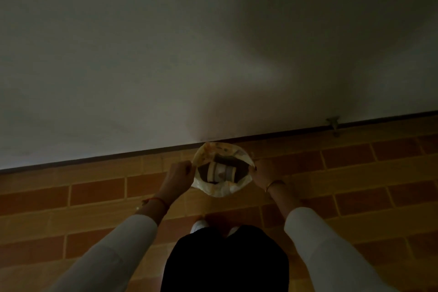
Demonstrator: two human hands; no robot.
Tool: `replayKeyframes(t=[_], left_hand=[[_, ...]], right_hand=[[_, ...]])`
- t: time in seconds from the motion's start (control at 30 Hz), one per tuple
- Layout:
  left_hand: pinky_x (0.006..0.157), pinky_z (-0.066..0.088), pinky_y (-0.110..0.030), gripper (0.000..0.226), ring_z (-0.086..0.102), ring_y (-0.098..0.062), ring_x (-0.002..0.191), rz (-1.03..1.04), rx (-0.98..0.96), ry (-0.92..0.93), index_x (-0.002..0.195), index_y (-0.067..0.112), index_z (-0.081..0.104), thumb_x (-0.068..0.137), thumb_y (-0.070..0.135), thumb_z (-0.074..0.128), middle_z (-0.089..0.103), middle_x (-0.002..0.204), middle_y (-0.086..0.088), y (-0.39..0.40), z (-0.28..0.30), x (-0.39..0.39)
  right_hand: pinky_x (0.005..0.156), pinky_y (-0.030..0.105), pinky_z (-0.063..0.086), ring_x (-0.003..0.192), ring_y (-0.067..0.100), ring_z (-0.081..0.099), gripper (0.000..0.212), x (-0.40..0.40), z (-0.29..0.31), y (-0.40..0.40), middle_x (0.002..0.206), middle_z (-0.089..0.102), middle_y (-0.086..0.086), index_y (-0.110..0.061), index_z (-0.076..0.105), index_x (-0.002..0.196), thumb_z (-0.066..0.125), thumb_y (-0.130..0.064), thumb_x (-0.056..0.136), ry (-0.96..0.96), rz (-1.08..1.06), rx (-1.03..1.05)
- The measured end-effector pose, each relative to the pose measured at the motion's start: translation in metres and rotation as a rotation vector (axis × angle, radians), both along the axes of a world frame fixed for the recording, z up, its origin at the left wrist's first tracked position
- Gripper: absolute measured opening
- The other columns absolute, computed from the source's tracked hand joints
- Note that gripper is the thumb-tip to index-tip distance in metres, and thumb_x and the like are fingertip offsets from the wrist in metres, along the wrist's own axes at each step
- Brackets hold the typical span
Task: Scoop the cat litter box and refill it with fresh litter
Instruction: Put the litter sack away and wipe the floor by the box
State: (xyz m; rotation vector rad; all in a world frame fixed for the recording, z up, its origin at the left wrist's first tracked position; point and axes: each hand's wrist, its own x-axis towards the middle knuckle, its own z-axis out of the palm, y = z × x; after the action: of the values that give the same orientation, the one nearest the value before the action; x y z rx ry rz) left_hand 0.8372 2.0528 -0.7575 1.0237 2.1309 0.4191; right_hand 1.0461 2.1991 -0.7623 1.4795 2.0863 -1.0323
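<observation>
The scene is dim. A pale yellowish bag (221, 191) hangs in front of me, its mouth held wide. My left hand (180, 174) pinches the left edge of the mouth and my right hand (263, 173) pinches the right edge. Inside the bag I see dark shadow and a light, banded object (221, 173) that I cannot identify. No litter box or scoop is in view.
A plain white wall (213, 42) fills the upper part of the view and meets a brick-patterned tiled floor (94, 192) along a dark baseboard (94, 157). A small fitting (333, 122) sits at the wall's base on the right. My white shoes (199, 225) stand just below the bag.
</observation>
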Motion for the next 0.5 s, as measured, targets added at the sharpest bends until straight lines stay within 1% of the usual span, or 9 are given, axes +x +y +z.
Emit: replayKeyframes(t=[0.03,0.1,0.13,0.17,0.2,0.23,0.3,0.4,0.5], left_hand=[[0.049,0.033,-0.026,0.032,0.043,-0.009,0.048,0.003,-0.022,-0.013,0.066,0.010,0.055,0.096,0.018,0.049,0.049,0.055,0.000,0.004,-0.015,-0.001],[0.052,0.043,-0.032,0.030,0.051,-0.016,0.052,0.010,-0.058,-0.041,0.071,0.006,0.059,0.097,0.018,0.049,0.056,0.060,-0.006,0.010,-0.041,-0.003],[0.055,0.048,-0.035,0.030,0.054,-0.018,0.054,0.009,-0.072,-0.052,0.074,0.005,0.061,0.097,0.019,0.049,0.059,0.063,-0.008,0.012,-0.053,-0.004],[0.056,0.050,-0.034,0.029,0.056,-0.018,0.056,0.008,-0.083,-0.066,0.076,0.006,0.061,0.097,0.019,0.048,0.060,0.065,-0.007,0.014,-0.064,-0.005],[0.055,0.049,-0.029,0.027,0.056,-0.016,0.057,0.001,-0.094,-0.080,0.078,0.008,0.061,0.098,0.020,0.048,0.060,0.067,-0.005,0.015,-0.073,-0.006],[0.055,0.047,-0.024,0.025,0.055,-0.013,0.057,-0.005,-0.106,-0.090,0.080,0.010,0.061,0.098,0.020,0.047,0.059,0.068,-0.002,0.015,-0.081,-0.005],[0.053,0.040,-0.016,0.023,0.053,-0.008,0.056,-0.009,-0.137,-0.092,0.083,0.011,0.061,0.099,0.020,0.046,0.056,0.068,0.002,0.015,-0.094,-0.003],[0.051,0.038,-0.013,0.026,0.052,-0.007,0.055,-0.015,-0.158,-0.088,0.088,0.005,0.064,0.099,0.019,0.045,0.059,0.071,-0.001,0.011,-0.108,0.002],[0.050,0.036,-0.012,0.026,0.051,-0.005,0.054,0.011,-0.166,-0.073,0.089,0.004,0.063,0.099,0.019,0.045,0.060,0.074,-0.003,0.007,-0.117,0.003]], right_hand=[[0.080,0.035,0.044,0.110,0.034,0.056,0.034,-0.003,-0.015,0.003,0.122,0.058,0.022,0.000,0.055,0.123,0.043,-0.021,0.100,-0.003,-0.010,-0.015],[0.082,0.035,0.043,0.112,0.035,0.055,0.033,-0.007,-0.042,0.009,0.123,0.057,0.022,0.001,0.055,0.124,0.043,-0.018,0.100,-0.005,-0.029,-0.028],[0.077,0.033,0.042,0.112,0.034,0.055,0.033,-0.008,-0.054,0.012,0.122,0.057,0.023,0.001,0.055,0.122,0.043,-0.019,0.100,-0.015,-0.022,-0.028],[0.072,0.030,0.038,0.111,0.034,0.056,0.033,-0.009,-0.065,0.013,0.121,0.058,0.024,0.003,0.056,0.120,0.043,-0.019,0.100,-0.031,-0.017,-0.030],[0.070,0.029,0.035,0.109,0.035,0.056,0.033,-0.009,-0.074,0.014,0.119,0.058,0.024,0.004,0.057,0.118,0.042,-0.020,0.100,-0.043,-0.020,-0.033],[0.070,0.031,0.037,0.109,0.035,0.057,0.033,-0.009,-0.082,0.015,0.119,0.059,0.025,0.005,0.057,0.118,0.043,-0.020,0.100,-0.044,-0.028,-0.040],[0.081,0.035,0.044,0.110,0.036,0.057,0.034,-0.009,-0.096,0.014,0.119,0.059,0.024,0.004,0.056,0.120,0.043,-0.020,0.100,-0.036,-0.049,-0.049],[0.088,0.036,0.045,0.111,0.034,0.056,0.036,-0.006,-0.107,0.011,0.121,0.059,0.023,0.004,0.056,0.119,0.039,-0.022,0.101,-0.074,-0.027,-0.074],[0.087,0.036,0.045,0.109,0.033,0.057,0.036,-0.007,-0.113,0.008,0.119,0.060,0.022,0.003,0.058,0.117,0.038,-0.023,0.102,-0.085,-0.005,-0.076]])
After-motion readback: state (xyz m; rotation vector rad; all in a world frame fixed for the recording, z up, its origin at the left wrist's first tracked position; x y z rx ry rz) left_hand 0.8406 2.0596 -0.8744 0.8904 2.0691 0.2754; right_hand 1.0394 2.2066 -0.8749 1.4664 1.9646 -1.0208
